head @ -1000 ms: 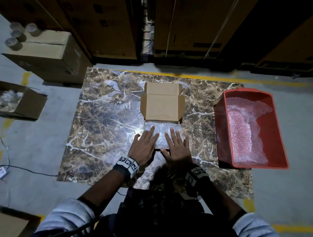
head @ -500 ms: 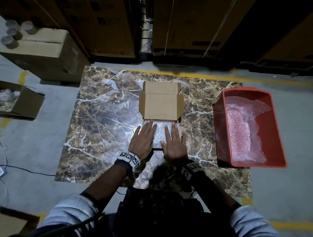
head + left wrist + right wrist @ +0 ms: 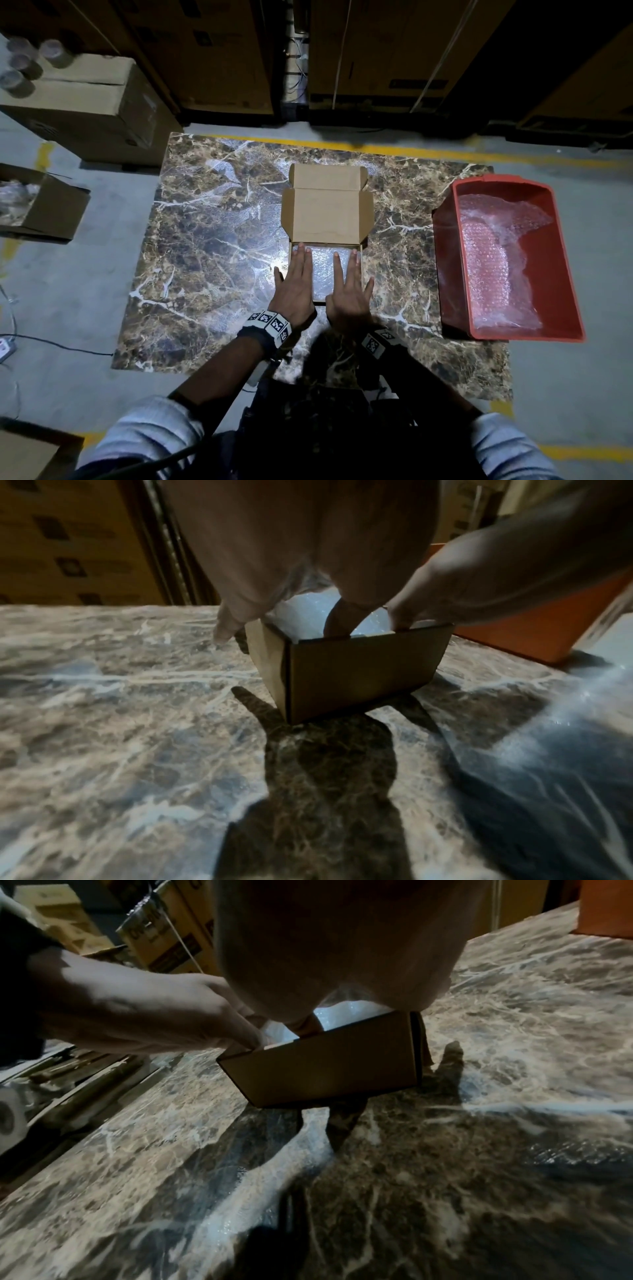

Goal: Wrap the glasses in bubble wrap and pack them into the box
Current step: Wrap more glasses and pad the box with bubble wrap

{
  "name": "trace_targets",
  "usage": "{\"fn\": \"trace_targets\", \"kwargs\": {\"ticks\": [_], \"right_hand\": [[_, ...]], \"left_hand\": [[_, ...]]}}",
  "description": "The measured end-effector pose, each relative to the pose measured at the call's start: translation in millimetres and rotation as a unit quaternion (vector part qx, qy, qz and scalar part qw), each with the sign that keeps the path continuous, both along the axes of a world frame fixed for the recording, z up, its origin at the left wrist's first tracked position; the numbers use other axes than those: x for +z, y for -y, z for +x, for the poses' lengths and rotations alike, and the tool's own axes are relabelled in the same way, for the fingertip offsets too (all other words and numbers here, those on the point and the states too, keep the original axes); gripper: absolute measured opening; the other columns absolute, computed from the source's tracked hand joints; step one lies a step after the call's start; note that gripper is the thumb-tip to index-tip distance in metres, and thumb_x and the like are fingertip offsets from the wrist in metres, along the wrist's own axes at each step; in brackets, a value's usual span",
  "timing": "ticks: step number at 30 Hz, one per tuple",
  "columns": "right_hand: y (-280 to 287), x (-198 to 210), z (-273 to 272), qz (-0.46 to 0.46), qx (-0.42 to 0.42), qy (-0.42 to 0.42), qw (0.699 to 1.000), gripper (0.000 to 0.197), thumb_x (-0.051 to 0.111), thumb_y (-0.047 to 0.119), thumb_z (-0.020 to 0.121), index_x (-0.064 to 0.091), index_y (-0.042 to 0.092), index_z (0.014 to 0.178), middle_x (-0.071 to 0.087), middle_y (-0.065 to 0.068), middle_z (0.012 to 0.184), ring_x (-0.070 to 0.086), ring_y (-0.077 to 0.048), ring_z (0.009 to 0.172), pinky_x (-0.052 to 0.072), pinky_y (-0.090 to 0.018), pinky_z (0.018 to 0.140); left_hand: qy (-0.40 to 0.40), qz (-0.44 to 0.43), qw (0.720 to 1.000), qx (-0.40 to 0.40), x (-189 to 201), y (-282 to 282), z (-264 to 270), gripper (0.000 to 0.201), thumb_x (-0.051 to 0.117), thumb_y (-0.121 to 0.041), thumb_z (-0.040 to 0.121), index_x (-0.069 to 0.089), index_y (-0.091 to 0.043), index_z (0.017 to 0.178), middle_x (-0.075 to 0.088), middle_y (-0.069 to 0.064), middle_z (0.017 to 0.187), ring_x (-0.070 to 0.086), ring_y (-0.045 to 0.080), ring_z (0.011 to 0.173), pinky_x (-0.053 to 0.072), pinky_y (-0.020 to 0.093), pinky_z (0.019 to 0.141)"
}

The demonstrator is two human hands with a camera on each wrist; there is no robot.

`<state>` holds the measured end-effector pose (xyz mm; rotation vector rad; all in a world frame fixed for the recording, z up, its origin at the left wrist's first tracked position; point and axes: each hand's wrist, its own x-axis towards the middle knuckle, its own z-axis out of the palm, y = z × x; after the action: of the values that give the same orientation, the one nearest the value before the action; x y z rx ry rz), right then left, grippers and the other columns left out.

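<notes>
The bubble-wrapped bundle (image 3: 325, 270) lies inside the small cardboard box (image 3: 327, 219) at the middle of the marble surface (image 3: 212, 240), filling the tray below the upright lid; whether glasses are inside the wrap cannot be made out. The left hand (image 3: 294, 287) and right hand (image 3: 349, 291) lie flat on the wrap, fingers straight, gripping nothing. The step looks like pressing the padding down level with the walls. To do it well, spread even pressure through the palms rather than the fingertips, work from the centre toward the corners, and keep the force gentle since glass may sit beneath. More bubble wrap (image 3: 493, 260) waits in the red bin (image 3: 445, 274) on the right.
</notes>
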<state>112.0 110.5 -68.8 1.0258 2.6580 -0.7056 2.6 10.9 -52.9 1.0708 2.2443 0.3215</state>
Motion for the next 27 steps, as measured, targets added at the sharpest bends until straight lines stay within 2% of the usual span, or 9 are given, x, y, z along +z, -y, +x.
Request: {"fn": "trace_targets", "kwargs": {"ticks": [4, 7, 9, 12, 14, 16, 18, 21, 27], "right_hand": [[-1.4, 4.1, -1.1, -0.022, -0.001, 0.007, 1.0, 0.098, 0.044, 0.026, 0.084, -0.016, 0.034, 0.161, -0.029, -0.004, 0.167, -0.015, -0.021, 0.158, 0.006, -0.069, 0.119], [-3.8, 10.0, -3.3, -0.055, 0.0, 0.001, 0.999, 0.098, 0.049, 0.027, 0.087, -0.014, 0.035, 0.162, -0.028, -0.002, 0.168, -0.018, -0.02, 0.157, 0.004, -0.071, 0.118], [-8.3, 17.0, -2.1, -0.087, -0.013, -0.025, 0.996, 0.093, 0.053, 0.03, 0.092, -0.006, 0.035, 0.163, -0.02, 0.001, 0.171, -0.013, -0.018, 0.158, 0.001, -0.069, 0.119], [-20.9, 29.3, 4.1, -0.071, -0.034, -0.074, 0.994, 0.074, 0.055, 0.037, 0.098, 0.019, 0.03, 0.162, 0.006, 0.001, 0.173, 0.007, -0.018, 0.158, 0.005, -0.059, 0.123], [-34.4, 38.4, 10.6, -0.022, -0.045, -0.095, 0.994, 0.059, 0.057, 0.038, 0.099, 0.04, 0.026, 0.154, 0.028, -0.003, 0.168, 0.024, -0.023, 0.154, 0.015, -0.055, 0.125], [-52.1, 44.9, 17.1, 0.018, -0.034, -0.077, 0.996, 0.05, 0.06, 0.039, 0.098, 0.05, 0.026, 0.146, 0.038, -0.003, 0.162, 0.034, -0.026, 0.149, 0.022, -0.051, 0.123], [-67.4, 48.6, 21.8, 0.044, 0.017, -0.018, 0.999, 0.057, 0.063, 0.042, 0.096, 0.047, 0.026, 0.149, 0.033, -0.004, 0.164, 0.033, -0.027, 0.149, 0.026, -0.051, 0.12], [-79.2, 51.6, 21.9, 0.046, 0.085, 0.063, 0.993, 0.075, 0.066, 0.044, 0.092, 0.033, 0.025, 0.157, 0.025, -0.006, 0.168, 0.032, -0.03, 0.149, 0.029, -0.056, 0.118], [-77.4, 53.0, 12.5, 0.1, 0.142, 0.125, 0.977, 0.082, 0.066, 0.038, 0.089, 0.026, 0.023, 0.158, 0.038, -0.007, 0.159, 0.045, -0.032, 0.138, 0.038, -0.058, 0.111]], "left_hand": [[0.058, 0.01, 0.998, 0.031, -2.1, -6.3, 1.7, 0.11, 0.055, 0.004, 0.083, -0.026, -0.012, 0.156, -0.041, 0.001, 0.16, -0.035, 0.019, 0.149, -0.001, 0.067, 0.118], [0.058, 0.023, 0.998, 0.03, -5.9, -4.5, -1.0, 0.105, 0.052, 0.003, 0.086, -0.025, -0.014, 0.157, -0.041, -0.002, 0.16, -0.034, 0.017, 0.149, -0.001, 0.071, 0.116], [0.071, 0.044, 0.996, 0.022, -5.1, -1.0, -3.8, 0.098, 0.049, -0.001, 0.092, -0.023, -0.016, 0.158, -0.038, -0.003, 0.161, -0.031, 0.016, 0.151, -0.002, 0.07, 0.116], [0.058, 0.102, 0.993, 0.028, 2.0, 8.7, -8.0, 0.081, 0.043, -0.017, 0.1, -0.009, -0.015, 0.162, -0.02, -0.001, 0.169, -0.017, 0.016, 0.155, -0.002, 0.064, 0.12], [0.004, 0.147, 0.988, 0.042, 4.9, 18.7, -14.8, 0.069, 0.034, -0.028, 0.098, 0.012, -0.017, 0.163, 0.002, 0.001, 0.171, -0.002, 0.017, 0.157, 0.006, 0.059, 0.123], [-0.051, 0.152, 0.986, 0.049, 5.9, 27.8, -26.7, 0.06, 0.033, -0.032, 0.098, 0.032, -0.021, 0.157, 0.019, 0.004, 0.168, 0.012, 0.022, 0.155, 0.013, 0.057, 0.121], [-0.09, 0.105, 0.99, 0.038, 8.1, 33.5, -38.5, 0.052, 0.042, -0.032, 0.1, 0.041, -0.025, 0.151, 0.023, 0.006, 0.166, 0.016, 0.026, 0.154, 0.016, 0.059, 0.118], [-0.119, 0.017, 0.993, -0.007, 14.6, 33.2, -49.3, 0.052, 0.051, -0.036, 0.099, 0.042, -0.027, 0.149, 0.026, 0.006, 0.165, 0.019, 0.028, 0.153, 0.017, 0.061, 0.117], [-0.167, -0.064, 0.982, -0.056, 26.8, 20.1, -54.0, 0.065, 0.054, -0.044, 0.092, 0.038, -0.025, 0.151, 0.036, 0.005, 0.159, 0.03, 0.025, 0.147, 0.019, 0.06, 0.116]]}}
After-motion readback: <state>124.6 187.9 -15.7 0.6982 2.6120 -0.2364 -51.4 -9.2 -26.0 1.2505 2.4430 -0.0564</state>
